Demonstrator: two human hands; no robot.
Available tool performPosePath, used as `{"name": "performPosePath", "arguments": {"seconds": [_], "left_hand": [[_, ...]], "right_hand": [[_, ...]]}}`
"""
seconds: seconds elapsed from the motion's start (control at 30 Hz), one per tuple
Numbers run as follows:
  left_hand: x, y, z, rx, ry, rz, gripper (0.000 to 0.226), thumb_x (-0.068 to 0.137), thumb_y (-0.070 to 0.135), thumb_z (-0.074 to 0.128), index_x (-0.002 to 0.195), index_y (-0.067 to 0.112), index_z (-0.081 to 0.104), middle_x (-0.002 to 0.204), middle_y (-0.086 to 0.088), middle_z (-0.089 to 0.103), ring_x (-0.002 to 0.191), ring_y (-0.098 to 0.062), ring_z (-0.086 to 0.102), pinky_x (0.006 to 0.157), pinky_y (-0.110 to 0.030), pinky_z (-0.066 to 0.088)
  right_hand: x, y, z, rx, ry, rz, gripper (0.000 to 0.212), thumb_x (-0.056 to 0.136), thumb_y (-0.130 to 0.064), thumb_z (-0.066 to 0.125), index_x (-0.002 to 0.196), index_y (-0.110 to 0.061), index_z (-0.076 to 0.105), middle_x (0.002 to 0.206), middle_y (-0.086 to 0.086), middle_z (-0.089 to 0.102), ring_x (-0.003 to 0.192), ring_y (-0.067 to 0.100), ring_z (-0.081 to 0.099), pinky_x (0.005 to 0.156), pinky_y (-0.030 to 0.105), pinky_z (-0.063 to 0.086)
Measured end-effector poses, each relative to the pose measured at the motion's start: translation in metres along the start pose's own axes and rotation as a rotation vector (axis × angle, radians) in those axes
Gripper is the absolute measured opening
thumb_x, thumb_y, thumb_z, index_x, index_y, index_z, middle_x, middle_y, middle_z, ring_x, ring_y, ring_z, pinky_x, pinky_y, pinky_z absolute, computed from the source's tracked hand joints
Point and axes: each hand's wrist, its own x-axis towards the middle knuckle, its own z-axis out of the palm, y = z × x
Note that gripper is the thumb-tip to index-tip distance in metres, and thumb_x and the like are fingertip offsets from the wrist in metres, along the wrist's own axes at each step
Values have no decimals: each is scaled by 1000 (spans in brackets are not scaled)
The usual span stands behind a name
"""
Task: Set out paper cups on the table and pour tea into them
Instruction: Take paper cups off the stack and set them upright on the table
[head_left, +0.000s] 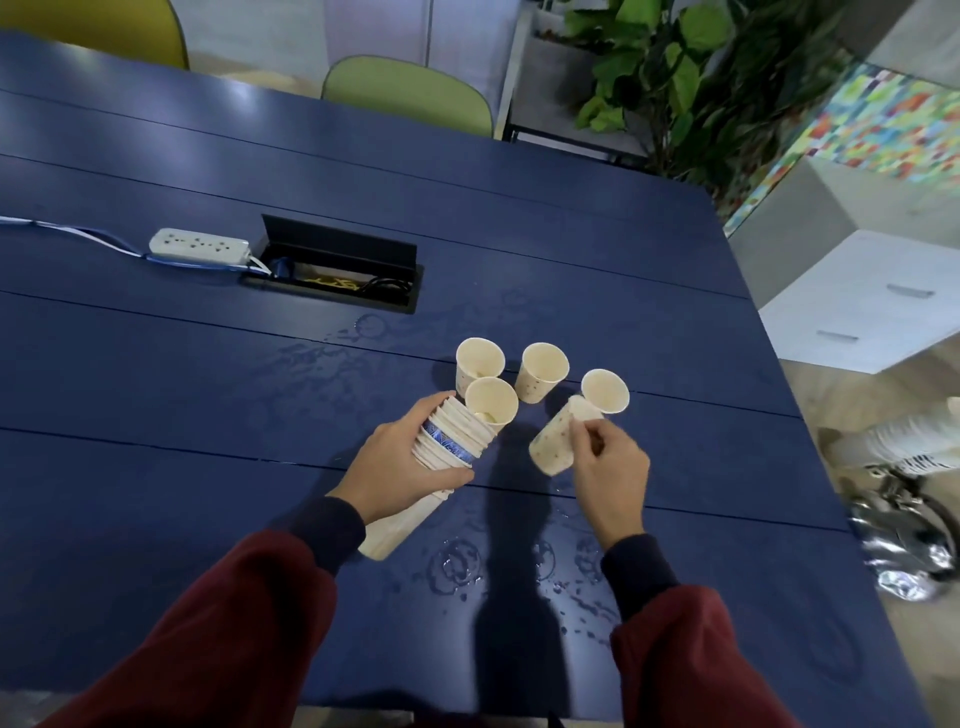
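My left hand (397, 462) grips a long tilted stack of paper cups (457, 441), its open top pointing up and right. My right hand (608, 467) pinches a single speckled paper cup (553, 441) held tilted just above the blue table (208, 389). Three separate paper cups stand upright beyond my hands: one at the left (479, 362), one in the middle (542, 371), one at the right (605, 391) close to the held cup's rim. No teapot or tea is in view.
Water spots and ring marks wet the table in front of and behind the cups. An open cable box (337, 270) and a white power strip (200, 245) lie at the back left. Green chairs (410, 93) stand beyond the far edge.
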Motion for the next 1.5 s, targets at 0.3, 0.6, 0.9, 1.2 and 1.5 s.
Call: {"name": "performPosePath", "arguments": {"seconds": [0.3, 0.6, 0.9, 1.2, 1.5], "left_hand": [[-6, 7, 36, 39, -69, -60, 76, 63, 47, 85, 129, 45, 46, 100, 18, 71, 90, -3, 68, 86, -38, 58], [5, 36, 94, 129, -186, -73, 82, 62, 52, 82, 134, 45, 43, 103, 16, 70, 94, -6, 66, 86, -37, 56], [21, 54, 149, 166, -242, -149, 86, 61, 57, 80, 137, 48, 41, 108, 17, 67, 97, -5, 64, 90, -35, 55], [18, 49, 160, 139, -232, -222, 91, 60, 56, 83, 141, 40, 43, 108, 17, 69, 95, -4, 66, 91, -35, 55], [17, 50, 168, 64, -241, -277, 82, 62, 50, 87, 134, 36, 50, 107, 16, 71, 96, -2, 68, 90, -31, 56]], "right_hand": [[-2, 23, -2, -26, -231, -164, 29, 97, -17, 63, 124, -10, 67, 111, 2, 69, 85, 17, 64, 81, 30, 50], [-19, 27, -37, 311, -387, -186, 28, 99, -31, 58, 77, -15, 66, 65, 6, 59, 64, 27, 49, 63, 46, 44], [4, 82, -57, 383, -204, 25, 25, 102, -21, 57, 78, -14, 64, 63, 6, 64, 59, 29, 62, 59, 51, 56], [47, 130, -84, 218, 10, -18, 17, 100, -13, 56, 90, -11, 68, 79, 2, 71, 71, 22, 62, 67, 32, 46], [31, 125, -69, 4, -21, -222, 16, 97, -18, 63, 111, -14, 71, 97, -1, 71, 73, 15, 60, 70, 31, 47]]}}
